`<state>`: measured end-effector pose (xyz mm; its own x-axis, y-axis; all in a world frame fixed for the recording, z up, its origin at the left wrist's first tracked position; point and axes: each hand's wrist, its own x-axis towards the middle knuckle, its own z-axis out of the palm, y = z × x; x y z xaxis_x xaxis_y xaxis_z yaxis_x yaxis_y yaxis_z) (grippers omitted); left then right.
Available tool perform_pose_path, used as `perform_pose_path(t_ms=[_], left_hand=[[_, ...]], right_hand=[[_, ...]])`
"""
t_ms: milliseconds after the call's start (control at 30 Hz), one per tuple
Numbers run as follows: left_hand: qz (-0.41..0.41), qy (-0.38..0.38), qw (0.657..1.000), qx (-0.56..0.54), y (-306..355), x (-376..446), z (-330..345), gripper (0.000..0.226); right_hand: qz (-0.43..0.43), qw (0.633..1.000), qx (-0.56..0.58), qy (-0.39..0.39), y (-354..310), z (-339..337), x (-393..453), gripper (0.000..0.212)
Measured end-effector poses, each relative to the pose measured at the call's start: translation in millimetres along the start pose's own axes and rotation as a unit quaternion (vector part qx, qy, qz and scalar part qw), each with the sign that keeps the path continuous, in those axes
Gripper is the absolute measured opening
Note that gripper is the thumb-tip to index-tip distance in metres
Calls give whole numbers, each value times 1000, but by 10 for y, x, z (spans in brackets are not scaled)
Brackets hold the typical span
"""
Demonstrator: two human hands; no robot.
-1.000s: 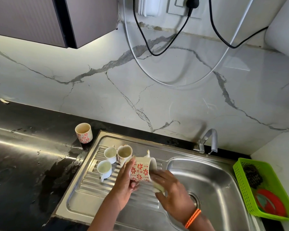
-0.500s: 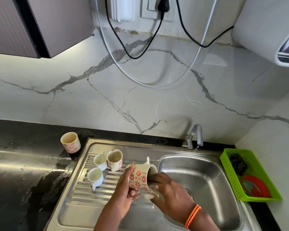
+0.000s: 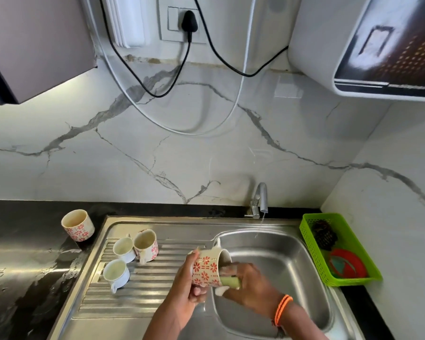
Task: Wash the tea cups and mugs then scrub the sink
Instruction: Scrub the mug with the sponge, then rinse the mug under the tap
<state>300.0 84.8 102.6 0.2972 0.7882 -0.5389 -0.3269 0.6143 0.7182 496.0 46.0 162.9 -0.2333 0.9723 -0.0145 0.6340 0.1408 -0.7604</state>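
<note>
A patterned mug [image 3: 207,267] is held on its side over the near left edge of the sink basin [image 3: 280,271], its mouth turned to the right and its handle pointing up and away. It is gripped round the base by the left hand [image 3: 185,292], fingers curled about the wall. A pale green sponge [image 3: 230,282] is pinched by the right hand [image 3: 249,284] and pressed against the mug's rim; an orange band [image 3: 283,309] is worn on that wrist.

On the ribbed drainboard [image 3: 145,285] to the left, a small white cup [image 3: 115,273] is set upright, nearest the viewer. Just beyond it a second white cup [image 3: 123,249] and a second patterned mug [image 3: 145,244] are seen touching each other. Farther left, off the steel and on the dark wet table [image 3: 22,266], a third patterned mug [image 3: 77,225] is seen, tilted toward the camera.

To the right of the basin, a green basket [image 3: 312,246] is seen on the table, with a dark scrubber [image 3: 324,235] and a red-rimmed object [image 3: 346,265] inside. At the back rim the tap [image 3: 260,200] is seen with a thin stream of water falling from it. Behind it the marble wall [image 3: 206,148] is crossed by hanging cables [image 3: 172,77].
</note>
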Motion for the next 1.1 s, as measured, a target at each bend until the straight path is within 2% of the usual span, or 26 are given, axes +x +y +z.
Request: perform_pose_path(t_ms=[33, 67, 100, 133, 233, 333, 367, 433, 500, 600, 700, 800, 900, 1033, 1100], left_hand=[[-5, 5, 1000, -6, -18, 20, 72, 75], [-13, 8, 1000, -16, -24, 28, 146, 72], [-20, 8, 999, -24, -37, 42, 238, 68], [-25, 7, 999, -33, -51, 60, 296, 64], [-24, 5, 999, -21, -112, 94, 503, 61], [-24, 2, 999, -31, -232, 104, 691, 61], [-19, -2, 999, -42, -289, 119, 782, 63], [-11, 11, 998, -62, -393, 139, 915, 67], [-11, 28, 997, -73, -473, 174, 1038, 65], [-34, 47, 993, -98, -599, 243, 1296, 59], [-58, 53, 985, -152, -688, 295, 1423, 59], [-67, 45, 979, -187, -751, 359, 1490, 59], [-72, 60, 972, -214, -857, 436, 1597, 61], [-67, 87, 969, -222, -984, 472, 1712, 78], [-54, 93, 970, -218, -1003, 464, 1744, 103]], right_hand=[[-52, 991, -126, 17, 119, -16, 0, 26], [-87, 966, -244, 11, 169, -10, 2, 29], [-108, 942, -316, 16, 208, -17, -6, 34], [-112, 936, -332, 17, 213, -16, -8, 39], [-100, 969, -226, -4, 155, -117, -92, 46], [-33, 999, -9, -32, 238, -309, -226, 35], [-3, 997, 77, -26, 295, -397, -275, 28], [55, 984, 170, 6, 404, -534, -359, 23], [79, 976, 201, 32, 521, -684, -422, 28], [61, 975, 211, 38, 829, -984, -538, 33], [60, 972, 206, 98, 1196, -1316, -636, 37], [97, 979, 75, 164, 1773, -1617, -723, 38], [157, 955, -117, 224, 2518, -1835, -753, 33], [214, 927, -214, 222, 3199, -1981, -715, 35], [229, 927, -222, 197, 3369, -1981, -684, 36]])
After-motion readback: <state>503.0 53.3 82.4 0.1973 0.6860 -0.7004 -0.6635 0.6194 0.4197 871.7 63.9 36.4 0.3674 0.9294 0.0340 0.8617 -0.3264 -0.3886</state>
